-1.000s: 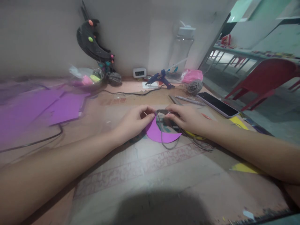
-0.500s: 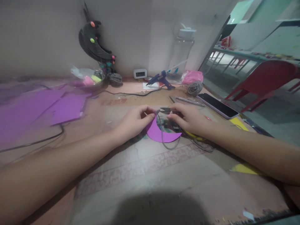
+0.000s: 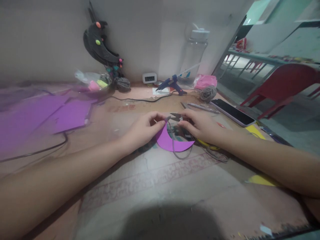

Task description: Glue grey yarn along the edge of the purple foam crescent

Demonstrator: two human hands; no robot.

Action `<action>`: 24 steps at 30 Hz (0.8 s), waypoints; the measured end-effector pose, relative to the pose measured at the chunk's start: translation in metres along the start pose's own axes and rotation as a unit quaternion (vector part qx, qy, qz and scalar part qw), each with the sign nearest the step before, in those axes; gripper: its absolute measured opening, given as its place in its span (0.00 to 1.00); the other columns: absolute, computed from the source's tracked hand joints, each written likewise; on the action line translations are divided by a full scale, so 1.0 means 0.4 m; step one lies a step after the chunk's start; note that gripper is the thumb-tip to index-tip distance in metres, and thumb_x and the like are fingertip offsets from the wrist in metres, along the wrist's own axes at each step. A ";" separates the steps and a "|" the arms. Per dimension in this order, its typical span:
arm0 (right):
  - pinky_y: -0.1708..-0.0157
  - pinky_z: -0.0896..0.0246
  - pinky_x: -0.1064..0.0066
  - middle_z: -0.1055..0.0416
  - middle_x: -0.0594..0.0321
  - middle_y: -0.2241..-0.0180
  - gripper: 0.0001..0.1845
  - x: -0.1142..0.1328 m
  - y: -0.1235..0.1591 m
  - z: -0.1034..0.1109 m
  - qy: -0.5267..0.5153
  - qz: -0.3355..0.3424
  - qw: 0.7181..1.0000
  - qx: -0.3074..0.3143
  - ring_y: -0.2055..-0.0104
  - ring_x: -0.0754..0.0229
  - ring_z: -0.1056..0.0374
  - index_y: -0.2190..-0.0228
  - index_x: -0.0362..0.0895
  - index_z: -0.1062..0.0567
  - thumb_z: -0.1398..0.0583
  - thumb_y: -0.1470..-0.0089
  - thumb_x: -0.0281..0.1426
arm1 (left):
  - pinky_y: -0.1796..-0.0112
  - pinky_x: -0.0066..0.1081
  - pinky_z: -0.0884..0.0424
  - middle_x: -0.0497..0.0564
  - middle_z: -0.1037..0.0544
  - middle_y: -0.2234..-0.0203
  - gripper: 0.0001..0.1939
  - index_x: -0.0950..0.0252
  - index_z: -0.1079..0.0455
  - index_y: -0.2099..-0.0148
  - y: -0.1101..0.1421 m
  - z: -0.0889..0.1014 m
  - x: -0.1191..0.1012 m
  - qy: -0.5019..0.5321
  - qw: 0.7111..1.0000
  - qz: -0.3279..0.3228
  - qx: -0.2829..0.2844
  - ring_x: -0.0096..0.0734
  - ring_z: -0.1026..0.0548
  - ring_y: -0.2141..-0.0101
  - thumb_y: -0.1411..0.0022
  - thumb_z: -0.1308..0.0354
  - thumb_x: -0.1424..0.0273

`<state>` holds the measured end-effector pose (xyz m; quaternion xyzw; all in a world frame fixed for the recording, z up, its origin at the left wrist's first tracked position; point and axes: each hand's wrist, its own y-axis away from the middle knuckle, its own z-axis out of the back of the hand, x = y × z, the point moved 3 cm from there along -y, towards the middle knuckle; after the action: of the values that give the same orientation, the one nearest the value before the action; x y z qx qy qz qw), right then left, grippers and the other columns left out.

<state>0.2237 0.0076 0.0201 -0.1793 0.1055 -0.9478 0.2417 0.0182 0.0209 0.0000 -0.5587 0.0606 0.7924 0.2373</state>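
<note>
Between my hands is a purple crescent-shaped paper cutout [image 3: 175,145], with a grey cord [image 3: 173,141] hanging from its upper tip across its front. My left hand [image 3: 151,126] pinches that tip together with the end of the cord. Small scissors [image 3: 175,116] are in my right hand [image 3: 197,124], their dark blades parted and pointing left, close to the pinched tip. More grey cord loops below my right hand, over something yellow. The handles of the scissors are mostly hidden by my fingers.
A blue glue gun [image 3: 172,84], white digital clock [image 3: 149,78] and clear bottle [image 3: 193,58] stand along the wall. Right of them lie a cord ball [image 3: 208,93] and a phone [image 3: 232,112]. Purple sheets [image 3: 72,115] cover the left side. A black crescent ornament [image 3: 97,45] leans at the back.
Hardly anything differs. The scissors and my right hand have shifted very slightly up and left; my left hand keeps its pinch on the crescent's tip.
</note>
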 end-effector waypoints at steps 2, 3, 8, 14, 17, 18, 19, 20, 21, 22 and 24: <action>0.64 0.40 0.65 0.24 0.54 0.63 0.18 -0.004 -0.003 0.000 -0.009 0.003 1.000 -0.014 0.63 0.52 0.29 0.54 0.42 0.28 0.47 0.38 0.40 | 0.70 0.27 0.32 0.51 0.22 0.66 0.13 0.65 0.26 0.56 -0.001 0.000 0.004 0.002 1.000 -0.003 -0.003 0.27 0.28 0.71 0.38 0.43 0.63; 0.62 0.38 0.63 0.24 0.53 0.60 0.19 -0.005 -0.005 0.000 -0.019 0.004 1.000 -0.022 0.61 0.51 0.29 0.52 0.41 0.28 0.48 0.38 0.39 | 0.70 0.27 0.31 0.51 0.22 0.66 0.13 0.65 0.26 0.55 -0.002 0.001 0.007 0.003 1.000 -0.005 -0.005 0.27 0.28 0.71 0.38 0.42 0.62; 0.52 0.36 0.56 0.29 0.51 0.52 0.23 -0.016 -0.018 -0.001 -0.067 0.024 0.995 -0.073 0.54 0.51 0.31 0.43 0.43 0.35 0.46 0.39 0.32 | 0.69 0.27 0.31 0.51 0.22 0.64 0.17 0.62 0.26 0.50 -0.005 0.003 0.020 0.003 1.000 -0.009 0.001 0.28 0.27 0.69 0.39 0.41 0.60; 0.49 0.35 0.56 0.32 0.50 0.50 0.27 -0.044 -0.030 -0.006 -0.154 -0.004 0.983 -0.104 0.52 0.54 0.31 0.42 0.42 0.38 0.44 0.42 0.31 | 0.68 0.28 0.31 0.52 0.22 0.65 0.15 0.64 0.25 0.53 -0.008 0.000 0.017 0.043 0.999 0.011 0.017 0.29 0.27 0.68 0.38 0.41 0.61; 0.49 0.37 0.57 0.30 0.50 0.51 0.20 -0.033 -0.025 0.002 -0.140 0.012 0.984 -0.112 0.49 0.53 0.32 0.47 0.41 0.33 0.44 0.40 0.32 | 0.70 0.27 0.34 0.50 0.23 0.70 0.14 0.65 0.25 0.58 -0.010 -0.001 0.014 0.058 0.998 0.014 0.012 0.27 0.29 0.72 0.39 0.41 0.59; 0.49 0.37 0.58 0.29 0.51 0.52 0.17 -0.026 -0.023 0.005 -0.129 0.022 0.985 -0.108 0.50 0.53 0.32 0.49 0.41 0.32 0.45 0.39 0.32 | 0.70 0.27 0.34 0.49 0.24 0.71 0.14 0.65 0.26 0.60 -0.010 -0.001 0.011 0.057 0.998 0.013 0.013 0.26 0.29 0.73 0.40 0.40 0.59; 0.50 0.36 0.59 0.28 0.51 0.54 0.15 -0.018 -0.020 0.008 -0.118 0.033 0.987 -0.100 0.51 0.53 0.31 0.51 0.41 0.30 0.45 0.39 0.32 | 0.71 0.27 0.34 0.49 0.24 0.71 0.14 0.66 0.26 0.62 -0.009 0.000 0.009 0.055 0.998 0.011 0.010 0.26 0.30 0.73 0.40 0.40 0.59; 0.52 0.36 0.60 0.27 0.52 0.56 0.14 -0.010 -0.018 0.009 -0.105 0.045 0.989 -0.089 0.53 0.53 0.31 0.53 0.40 0.29 0.46 0.38 0.32 | 0.71 0.27 0.35 0.49 0.24 0.72 0.14 0.66 0.27 0.63 -0.009 0.000 0.005 0.053 0.999 0.009 0.005 0.26 0.30 0.74 0.40 0.40 0.59; 0.53 0.36 0.60 0.26 0.52 0.58 0.13 -0.003 -0.016 0.008 -0.092 0.060 0.991 -0.075 0.54 0.54 0.30 0.55 0.40 0.28 0.46 0.38 0.32 | 0.71 0.27 0.35 0.49 0.25 0.73 0.13 0.66 0.27 0.64 -0.008 0.001 0.001 0.051 0.999 0.009 0.002 0.26 0.31 0.74 0.41 0.40 0.59; 0.54 0.36 0.61 0.26 0.52 0.59 0.13 0.003 -0.015 0.007 -0.078 0.076 0.992 -0.063 0.56 0.54 0.30 0.57 0.40 0.27 0.47 0.37 0.33 | 0.71 0.27 0.36 0.48 0.26 0.73 0.13 0.66 0.28 0.65 -0.007 0.002 -0.003 0.049 0.999 0.008 -0.004 0.26 0.31 0.74 0.41 0.40 0.59; 0.56 0.37 0.62 0.25 0.53 0.62 0.13 0.011 -0.014 0.004 -0.056 0.109 0.992 -0.042 0.58 0.54 0.31 0.60 0.41 0.26 0.48 0.36 0.34 | 0.72 0.27 0.37 0.48 0.27 0.75 0.13 0.66 0.28 0.65 -0.004 0.002 -0.009 0.043 0.999 0.013 -0.006 0.25 0.32 0.75 0.41 0.40 0.59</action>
<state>0.2184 0.0102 0.0244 -0.2291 0.1505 -0.8991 0.3413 0.0192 0.0217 0.0038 -0.5931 0.0733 0.7707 0.2209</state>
